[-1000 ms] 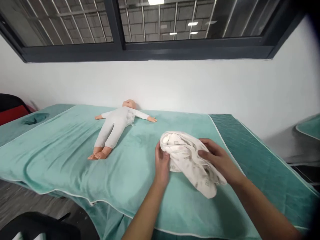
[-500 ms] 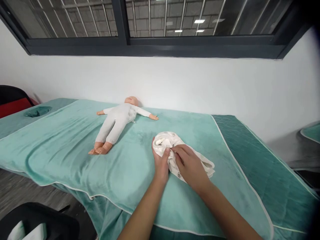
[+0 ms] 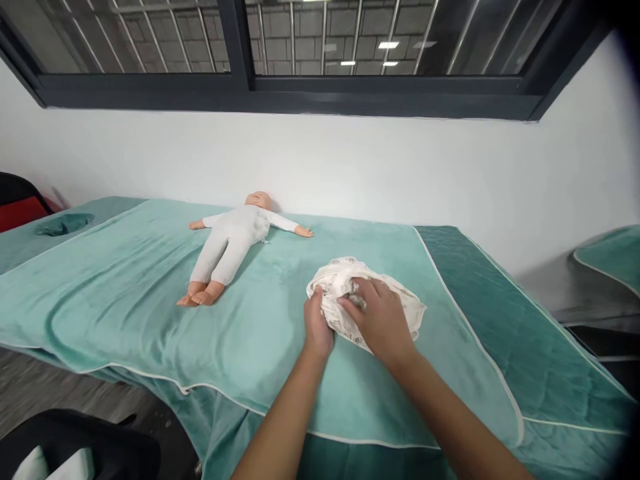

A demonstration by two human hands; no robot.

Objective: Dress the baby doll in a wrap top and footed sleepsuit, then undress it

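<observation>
A bunched piece of white baby clothing (image 3: 403, 303) with small dark prints is held just over the bed, gathered up so its exact cut cannot be made out. My left hand (image 3: 319, 327) grips its left edge, thumb on top. My right hand (image 3: 383, 320) has its fingers curled into the gathered opening, with thumb and fingertips gripping the fabric. Further back on the left lies a baby doll (image 3: 233, 237) on its back in a white bodysuit, arms spread and feet towards me; neither hand touches it.
A light green blanket (image 3: 150, 300) covers the bed, over a darker green quilted cover (image 3: 500, 300). Behind stands a white wall below a dark-framed window (image 3: 280, 93). A black chair (image 3: 115, 447) with pale items is at lower left; a red and black object (image 3: 20, 207) sits far left.
The clothing has been opened out wider, and its gathered rim has shifted. My right fingers have moved up and deeper into the folds; my left hand has slid slightly lower. The doll stays put.
</observation>
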